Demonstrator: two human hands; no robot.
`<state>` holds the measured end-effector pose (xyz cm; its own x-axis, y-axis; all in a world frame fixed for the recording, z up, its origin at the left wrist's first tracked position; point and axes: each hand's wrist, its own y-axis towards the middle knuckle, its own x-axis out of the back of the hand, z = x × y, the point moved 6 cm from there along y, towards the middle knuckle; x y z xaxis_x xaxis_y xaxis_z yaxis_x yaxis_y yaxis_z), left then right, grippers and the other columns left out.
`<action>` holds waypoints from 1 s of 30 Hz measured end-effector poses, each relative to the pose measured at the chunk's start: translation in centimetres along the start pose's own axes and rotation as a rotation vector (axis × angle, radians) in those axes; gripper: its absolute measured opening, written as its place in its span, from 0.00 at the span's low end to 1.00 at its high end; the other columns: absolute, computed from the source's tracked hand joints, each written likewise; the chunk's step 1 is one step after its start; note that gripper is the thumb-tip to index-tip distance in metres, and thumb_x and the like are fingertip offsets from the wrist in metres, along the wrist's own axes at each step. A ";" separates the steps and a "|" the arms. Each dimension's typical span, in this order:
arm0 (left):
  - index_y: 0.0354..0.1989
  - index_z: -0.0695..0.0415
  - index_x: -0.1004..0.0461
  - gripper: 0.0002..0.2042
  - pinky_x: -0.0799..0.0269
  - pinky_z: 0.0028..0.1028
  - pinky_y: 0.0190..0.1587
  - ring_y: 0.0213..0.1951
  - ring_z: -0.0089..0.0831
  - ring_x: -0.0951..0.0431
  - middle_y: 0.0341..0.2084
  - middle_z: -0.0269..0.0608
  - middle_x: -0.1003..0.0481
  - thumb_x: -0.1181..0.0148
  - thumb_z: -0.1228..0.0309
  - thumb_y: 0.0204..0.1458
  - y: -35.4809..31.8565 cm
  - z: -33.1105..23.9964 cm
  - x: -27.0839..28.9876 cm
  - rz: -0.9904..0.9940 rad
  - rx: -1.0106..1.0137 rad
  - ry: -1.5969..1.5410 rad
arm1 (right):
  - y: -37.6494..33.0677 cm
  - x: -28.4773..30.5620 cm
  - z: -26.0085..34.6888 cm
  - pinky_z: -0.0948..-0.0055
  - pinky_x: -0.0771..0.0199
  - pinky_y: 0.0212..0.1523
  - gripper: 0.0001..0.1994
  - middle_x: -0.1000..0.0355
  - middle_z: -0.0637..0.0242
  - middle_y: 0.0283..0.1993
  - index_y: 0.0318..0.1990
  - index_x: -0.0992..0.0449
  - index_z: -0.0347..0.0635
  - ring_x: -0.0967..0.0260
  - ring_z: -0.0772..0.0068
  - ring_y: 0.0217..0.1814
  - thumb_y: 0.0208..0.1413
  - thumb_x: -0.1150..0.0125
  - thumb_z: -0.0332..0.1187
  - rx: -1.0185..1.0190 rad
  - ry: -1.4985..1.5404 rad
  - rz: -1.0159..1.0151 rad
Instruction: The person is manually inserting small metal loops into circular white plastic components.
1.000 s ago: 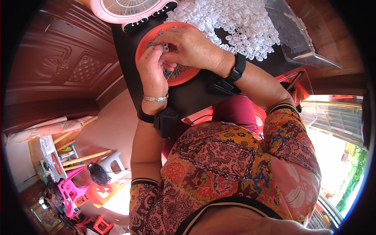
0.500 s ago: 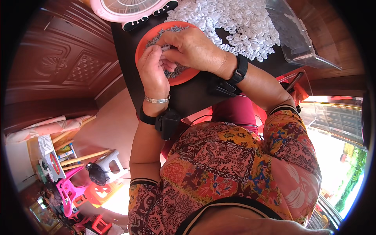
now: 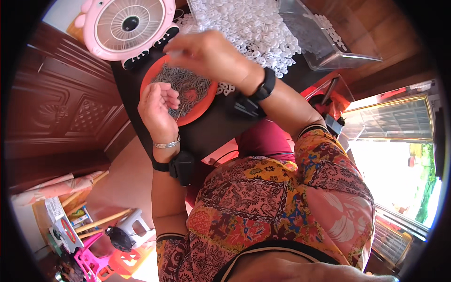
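An orange plate (image 3: 198,110) heaped with small dark metal pieces (image 3: 185,84) lies on a black table (image 3: 221,127). My left hand (image 3: 157,110) hovers at the plate's left rim, fingers curled, pinching a thin metal pin that points down. My right hand (image 3: 211,54) is raised over the plate's far edge, blurred, fingertips pinched on something small and pale. Just beyond it spreads a pile of white plastic pieces (image 3: 249,28). Both wrists wear black bands; the left also carries a silver bracelet.
A pink round fan (image 3: 128,26) stands at the table's far left. A clear plastic box (image 3: 324,40) sits at the far right. Dark carved wooden panels (image 3: 61,98) run along the left. Below left are a white stool (image 3: 129,223) and pink plastic chairs (image 3: 89,258).
The two hands, held together over the plate earlier, have separated. My right hand lifted toward the white pieces; my left drew back to the plate's left rim.
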<state>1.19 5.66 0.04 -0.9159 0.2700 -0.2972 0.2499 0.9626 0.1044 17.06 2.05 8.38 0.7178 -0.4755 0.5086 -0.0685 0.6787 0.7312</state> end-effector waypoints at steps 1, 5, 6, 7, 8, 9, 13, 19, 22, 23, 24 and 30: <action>0.30 0.61 0.29 0.10 0.38 0.20 0.23 0.19 0.22 0.31 0.19 0.38 0.28 0.53 0.68 0.55 0.1 0.0 0.1 -0.010 -0.003 -0.008 | 0.7 2.6 -0.6 0.67 0.27 0.29 0.10 0.26 0.60 0.26 0.35 0.24 0.41 0.27 0.59 0.27 0.42 0.36 0.30 -0.003 -0.034 -0.185; 0.32 0.60 0.29 0.11 0.38 0.21 0.24 0.20 0.23 0.31 0.20 0.38 0.28 0.54 0.66 0.56 0.1 -0.2 -0.2 0.025 -0.016 0.027 | 1.1 16.8 -0.5 0.67 0.27 0.34 0.13 0.25 0.53 0.34 0.40 0.24 0.39 0.26 0.57 0.36 0.45 0.39 0.29 -0.204 -0.737 -0.742; 0.31 0.61 0.29 0.10 0.38 0.20 0.24 0.20 0.22 0.31 0.20 0.37 0.28 0.53 0.67 0.55 0.0 -0.4 -0.3 0.027 -0.011 0.022 | 0.3 18.6 -1.5 0.65 0.28 0.39 0.14 0.25 0.53 0.36 0.42 0.25 0.38 0.27 0.56 0.38 0.45 0.39 0.30 -0.342 -0.680 -0.799; 0.29 0.61 0.29 0.10 0.38 0.19 0.23 0.19 0.21 0.31 0.20 0.37 0.28 0.53 0.69 0.55 0.0 -0.5 -0.9 0.048 -0.007 0.011 | -0.2 19.9 -1.6 0.65 0.29 0.42 0.14 0.26 0.53 0.37 0.41 0.25 0.37 0.28 0.56 0.40 0.45 0.39 0.31 -0.214 -0.955 -0.799; 0.29 0.61 0.29 0.10 0.38 0.19 0.23 0.19 0.21 0.31 0.20 0.37 0.28 0.53 0.69 0.55 0.0 -0.5 -0.9 0.043 -0.009 0.008 | 0.2 19.3 -1.1 0.64 0.30 0.44 0.13 0.26 0.53 0.38 0.40 0.24 0.37 0.29 0.56 0.42 0.46 0.40 0.31 -0.075 -1.213 -0.782; 0.29 0.61 0.29 0.09 0.38 0.19 0.23 0.19 0.21 0.31 0.20 0.37 0.28 0.53 0.69 0.55 0.1 -0.4 -0.9 0.044 0.000 0.015 | 0.0 18.8 -1.5 0.64 0.30 0.44 0.13 0.26 0.53 0.38 0.40 0.24 0.37 0.29 0.56 0.42 0.46 0.40 0.31 -0.071 -1.211 -0.780; 0.29 0.61 0.29 0.09 0.39 0.18 0.22 0.19 0.21 0.31 0.19 0.37 0.27 0.53 0.70 0.54 0.2 -0.3 -0.6 0.048 0.006 -0.002 | 0.5 13.1 -4.1 0.62 0.30 0.42 0.08 0.26 0.54 0.35 0.31 0.22 0.38 0.29 0.53 0.40 0.47 0.41 0.33 -0.261 -0.530 -0.242; 0.29 0.61 0.29 0.06 0.39 0.18 0.21 0.18 0.21 0.31 0.19 0.38 0.27 0.52 0.72 0.51 0.4 0.3 -0.4 0.035 0.047 -0.014 | -3.5 3.6 -11.2 0.64 0.30 0.38 0.11 0.25 0.61 0.31 0.32 0.22 0.46 0.28 0.58 0.35 0.45 0.43 0.41 -0.372 -0.487 0.449; 0.29 0.61 0.30 0.06 0.39 0.18 0.21 0.18 0.21 0.32 0.19 0.38 0.27 0.52 0.73 0.51 0.4 0.2 -0.6 0.029 0.046 -0.015 | -4.0 2.1 -11.8 0.63 0.30 0.38 0.12 0.25 0.61 0.30 0.33 0.22 0.47 0.28 0.58 0.35 0.45 0.44 0.42 -0.413 -0.458 0.524; 0.29 0.61 0.30 0.06 0.39 0.18 0.21 0.18 0.21 0.32 0.19 0.38 0.27 0.52 0.73 0.51 0.4 0.1 -0.5 0.025 0.046 -0.016 | -4.0 1.6 -11.7 0.63 0.30 0.38 0.12 0.25 0.61 0.30 0.33 0.22 0.47 0.28 0.58 0.35 0.45 0.44 0.42 -0.411 -0.456 0.527; 0.29 0.61 0.30 0.06 0.39 0.18 0.21 0.18 0.21 0.32 0.19 0.38 0.27 0.52 0.74 0.50 0.4 0.1 -0.5 0.027 0.041 -0.011 | -4.2 1.1 -11.6 0.62 0.30 0.38 0.11 0.25 0.61 0.30 0.33 0.21 0.47 0.28 0.58 0.35 0.45 0.44 0.41 -0.405 -0.474 0.548; 0.29 0.60 0.30 0.04 0.39 0.18 0.22 0.19 0.21 0.32 0.20 0.38 0.27 0.52 0.75 0.49 0.4 0.2 -0.3 0.030 0.026 0.028 | -4.2 0.7 -12.0 0.59 0.29 0.38 0.10 0.25 0.60 0.30 0.30 0.22 0.48 0.28 0.55 0.36 0.45 0.49 0.37 -0.358 -0.621 0.489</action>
<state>1.61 6.01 0.02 -0.9162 0.2988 -0.2671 0.2855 0.9543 0.0882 26.17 5.57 0.22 0.1489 -0.2332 0.9610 0.0264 0.9724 0.2319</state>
